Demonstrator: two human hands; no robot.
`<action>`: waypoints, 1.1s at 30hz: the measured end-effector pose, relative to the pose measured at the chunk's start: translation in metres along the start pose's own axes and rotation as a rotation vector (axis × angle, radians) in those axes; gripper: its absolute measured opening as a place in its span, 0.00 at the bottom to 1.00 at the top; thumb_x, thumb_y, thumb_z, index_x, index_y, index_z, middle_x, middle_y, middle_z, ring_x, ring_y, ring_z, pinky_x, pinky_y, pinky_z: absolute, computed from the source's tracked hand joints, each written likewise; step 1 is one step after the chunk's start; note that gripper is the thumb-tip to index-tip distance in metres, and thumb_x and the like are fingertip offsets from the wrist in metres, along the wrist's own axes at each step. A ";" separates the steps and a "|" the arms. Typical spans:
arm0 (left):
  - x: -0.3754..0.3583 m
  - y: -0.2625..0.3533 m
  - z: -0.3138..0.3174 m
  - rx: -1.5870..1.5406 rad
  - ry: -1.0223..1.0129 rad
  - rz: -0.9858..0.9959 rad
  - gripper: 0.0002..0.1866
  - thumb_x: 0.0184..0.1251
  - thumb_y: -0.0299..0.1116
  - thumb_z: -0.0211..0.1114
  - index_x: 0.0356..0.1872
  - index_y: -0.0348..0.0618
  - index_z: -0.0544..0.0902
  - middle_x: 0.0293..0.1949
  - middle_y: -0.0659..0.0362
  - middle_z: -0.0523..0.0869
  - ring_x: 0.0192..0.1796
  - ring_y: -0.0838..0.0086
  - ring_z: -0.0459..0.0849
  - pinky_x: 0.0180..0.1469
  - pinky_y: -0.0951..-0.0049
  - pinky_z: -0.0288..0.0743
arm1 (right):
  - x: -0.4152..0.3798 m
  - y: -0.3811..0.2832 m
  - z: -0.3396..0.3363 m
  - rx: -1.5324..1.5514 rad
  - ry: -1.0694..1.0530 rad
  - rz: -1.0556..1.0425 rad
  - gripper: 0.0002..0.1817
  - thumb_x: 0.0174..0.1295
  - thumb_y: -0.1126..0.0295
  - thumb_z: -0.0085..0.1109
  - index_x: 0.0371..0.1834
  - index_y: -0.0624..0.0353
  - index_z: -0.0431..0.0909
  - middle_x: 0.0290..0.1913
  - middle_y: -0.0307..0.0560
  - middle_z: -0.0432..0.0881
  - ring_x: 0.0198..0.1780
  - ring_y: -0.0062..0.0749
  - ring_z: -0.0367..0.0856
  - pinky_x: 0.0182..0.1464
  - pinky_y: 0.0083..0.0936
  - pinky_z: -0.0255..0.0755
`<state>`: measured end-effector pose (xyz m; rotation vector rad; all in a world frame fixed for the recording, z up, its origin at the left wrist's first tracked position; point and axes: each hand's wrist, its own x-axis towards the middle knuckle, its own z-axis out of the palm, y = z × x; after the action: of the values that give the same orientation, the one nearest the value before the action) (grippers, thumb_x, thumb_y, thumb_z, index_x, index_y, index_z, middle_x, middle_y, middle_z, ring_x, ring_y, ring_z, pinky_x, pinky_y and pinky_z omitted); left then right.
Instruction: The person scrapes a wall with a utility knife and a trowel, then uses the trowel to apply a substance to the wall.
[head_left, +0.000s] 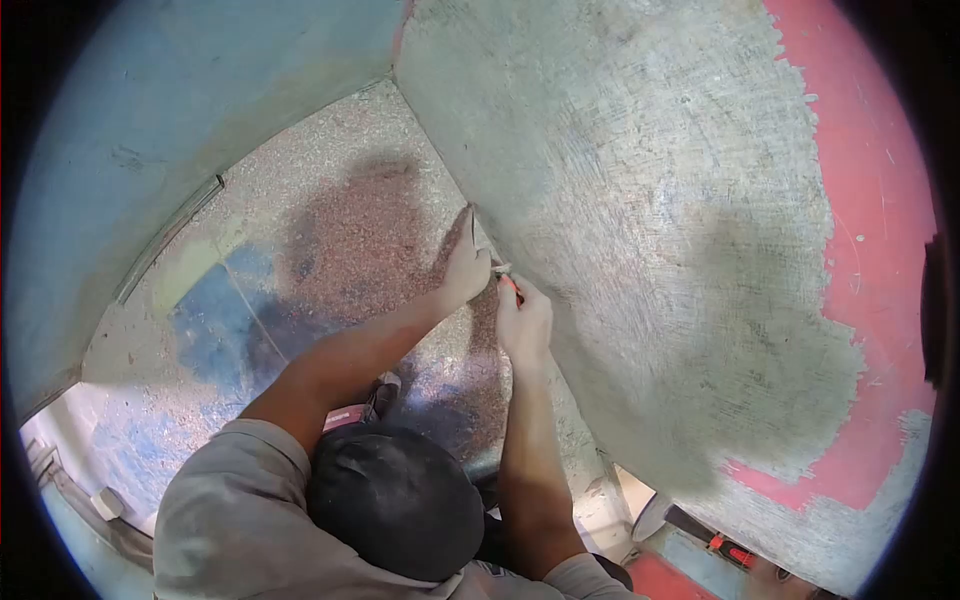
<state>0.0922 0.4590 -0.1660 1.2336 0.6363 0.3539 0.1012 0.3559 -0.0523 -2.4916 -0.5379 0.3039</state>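
Note:
My right hand [523, 318] is closed around a small tool with a red and black handle [512, 288]. The tool's pale, narrow end points up and left, at the seam between the speckled floor [350, 240] and the grey scraped wall [640, 200]. Just left of the tool tip, my left hand [466, 270] rests by the same seam, its fingers stretched out along it. The thumb side of my left hand is close to the tool end; whether they touch is unclear.
A head in a black cap [395, 500] fills the bottom middle. At the lower right is a scraper with a red and black handle [735, 552], beside a blurred skin-coloured shape. A blue-grey curved wall [200, 90] rises on the left. Pink paint [870, 230] borders the scraped area.

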 end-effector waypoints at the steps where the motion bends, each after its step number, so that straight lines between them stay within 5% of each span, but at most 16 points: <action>1: 0.001 0.003 -0.001 0.015 0.009 0.012 0.43 0.66 0.17 0.48 0.85 0.35 0.48 0.84 0.39 0.54 0.87 0.53 0.50 0.86 0.65 0.43 | -0.006 0.000 -0.007 0.043 0.013 0.002 0.17 0.74 0.66 0.60 0.54 0.71 0.85 0.31 0.58 0.86 0.33 0.28 0.81 0.41 0.32 0.75; 3: -0.025 0.005 0.023 0.153 0.057 0.119 0.44 0.65 0.17 0.48 0.85 0.34 0.48 0.84 0.39 0.55 0.87 0.54 0.52 0.86 0.65 0.44 | -0.034 0.006 -0.029 0.133 0.044 0.010 0.17 0.74 0.65 0.60 0.53 0.71 0.85 0.33 0.64 0.86 0.33 0.34 0.84 0.43 0.34 0.76; 4: -0.037 0.006 0.027 0.170 0.017 0.154 0.44 0.64 0.17 0.48 0.85 0.34 0.48 0.84 0.40 0.55 0.87 0.54 0.52 0.86 0.65 0.44 | -0.047 -0.026 -0.050 0.214 -0.034 0.198 0.18 0.74 0.64 0.59 0.54 0.71 0.84 0.35 0.68 0.86 0.34 0.45 0.86 0.44 0.36 0.77; 7: -0.018 0.007 0.012 0.060 0.039 0.018 0.43 0.67 0.20 0.50 0.85 0.35 0.47 0.82 0.37 0.58 0.83 0.47 0.58 0.84 0.60 0.51 | -0.025 -0.010 -0.022 0.028 0.026 0.007 0.17 0.74 0.64 0.60 0.53 0.70 0.84 0.34 0.65 0.86 0.34 0.50 0.85 0.44 0.36 0.77; 8: -0.004 -0.004 0.004 0.073 0.054 0.001 0.42 0.71 0.23 0.51 0.85 0.36 0.47 0.80 0.33 0.61 0.80 0.41 0.64 0.81 0.56 0.58 | -0.013 -0.005 -0.008 0.002 -0.002 0.055 0.17 0.73 0.65 0.60 0.53 0.69 0.85 0.35 0.65 0.86 0.33 0.48 0.83 0.44 0.36 0.76; 11: -0.009 0.002 0.003 0.178 0.015 0.046 0.40 0.72 0.23 0.49 0.85 0.37 0.48 0.81 0.34 0.60 0.81 0.42 0.62 0.82 0.57 0.57 | -0.018 -0.032 -0.030 -0.075 -0.063 0.073 0.16 0.73 0.65 0.60 0.52 0.68 0.85 0.34 0.64 0.85 0.34 0.45 0.85 0.43 0.36 0.76; 12: -0.011 -0.007 0.013 0.097 0.017 0.073 0.39 0.73 0.23 0.48 0.85 0.36 0.48 0.82 0.35 0.58 0.82 0.44 0.60 0.83 0.58 0.56 | -0.034 -0.027 -0.035 0.108 0.033 0.058 0.16 0.73 0.64 0.59 0.50 0.68 0.86 0.32 0.62 0.84 0.34 0.40 0.84 0.43 0.35 0.76; 15: -0.025 -0.026 0.028 0.061 0.017 0.166 0.39 0.75 0.23 0.48 0.85 0.37 0.47 0.83 0.36 0.56 0.84 0.47 0.57 0.84 0.60 0.54 | -0.043 -0.012 -0.025 0.031 0.134 -0.022 0.16 0.74 0.64 0.58 0.49 0.67 0.86 0.30 0.60 0.83 0.32 0.36 0.82 0.41 0.35 0.75; 18: -0.015 0.005 0.001 -0.287 -0.095 -0.168 0.41 0.74 0.22 0.50 0.86 0.40 0.45 0.83 0.35 0.56 0.85 0.49 0.57 0.84 0.60 0.54 | -0.020 -0.010 -0.012 -0.086 -0.004 0.078 0.17 0.74 0.64 0.57 0.52 0.67 0.86 0.32 0.61 0.85 0.34 0.36 0.84 0.43 0.34 0.76; 21: -0.022 0.013 0.008 0.153 -0.020 -0.061 0.43 0.70 0.22 0.53 0.85 0.38 0.46 0.79 0.35 0.64 0.81 0.48 0.66 0.80 0.56 0.61 | -0.030 -0.019 -0.029 -0.082 -0.044 0.086 0.17 0.74 0.64 0.57 0.54 0.67 0.85 0.35 0.64 0.85 0.35 0.45 0.85 0.45 0.34 0.76; 23: -0.022 -0.036 0.034 0.355 0.136 0.312 0.43 0.70 0.23 0.54 0.85 0.38 0.47 0.76 0.35 0.69 0.77 0.47 0.72 0.78 0.54 0.66 | -0.047 -0.004 -0.030 0.052 0.056 0.128 0.18 0.74 0.64 0.57 0.55 0.67 0.85 0.37 0.66 0.86 0.36 0.54 0.84 0.45 0.36 0.77; 28: -0.010 0.004 0.002 -0.026 0.007 -0.120 0.44 0.68 0.23 0.53 0.86 0.40 0.47 0.80 0.36 0.64 0.78 0.44 0.68 0.79 0.57 0.63 | -0.013 -0.018 -0.018 -0.139 -0.029 0.015 0.18 0.74 0.66 0.59 0.56 0.70 0.85 0.35 0.67 0.87 0.38 0.38 0.90 0.44 0.37 0.78; 31: -0.030 -0.018 0.033 0.392 0.138 0.264 0.44 0.69 0.24 0.53 0.86 0.42 0.47 0.76 0.35 0.70 0.71 0.42 0.77 0.74 0.53 0.69 | -0.046 -0.019 -0.043 0.060 0.028 0.066 0.19 0.75 0.63 0.59 0.55 0.71 0.85 0.37 0.69 0.88 0.40 0.49 0.91 0.47 0.40 0.79; 33: -0.035 0.008 0.019 0.156 -0.010 -0.013 0.44 0.69 0.24 0.52 0.86 0.41 0.46 0.76 0.33 0.69 0.73 0.42 0.75 0.75 0.53 0.68 | -0.047 -0.015 -0.036 -0.039 0.035 0.043 0.20 0.75 0.62 0.58 0.56 0.71 0.85 0.38 0.67 0.88 0.36 0.46 0.88 0.46 0.36 0.78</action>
<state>0.0775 0.4267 -0.1453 1.3780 0.6732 0.2912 0.0664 0.3297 -0.0095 -2.5439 -0.4803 0.2688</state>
